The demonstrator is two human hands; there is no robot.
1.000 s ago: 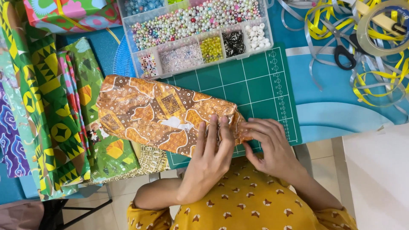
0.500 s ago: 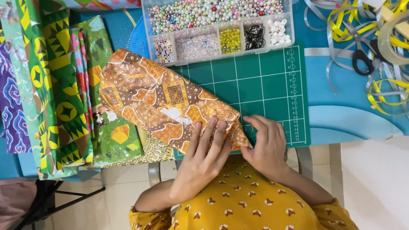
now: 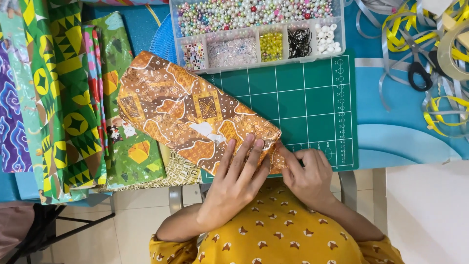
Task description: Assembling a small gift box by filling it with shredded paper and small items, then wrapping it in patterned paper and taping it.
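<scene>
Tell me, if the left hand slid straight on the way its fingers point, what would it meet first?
The left hand already lies on the brown-and-orange wrapped parcel; past it, probably the clear bead box.

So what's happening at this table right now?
A person is wrapping a parcel in brown-orange patterned paper lying partly on a green cutting mat. The left hand lies flat on the parcel's near end, while the right hand pinches the paper at that end's corner. Folded gift-wrap sheets lie to the left, a bead organiser box behind, ribbons and scissors to the right.
</scene>
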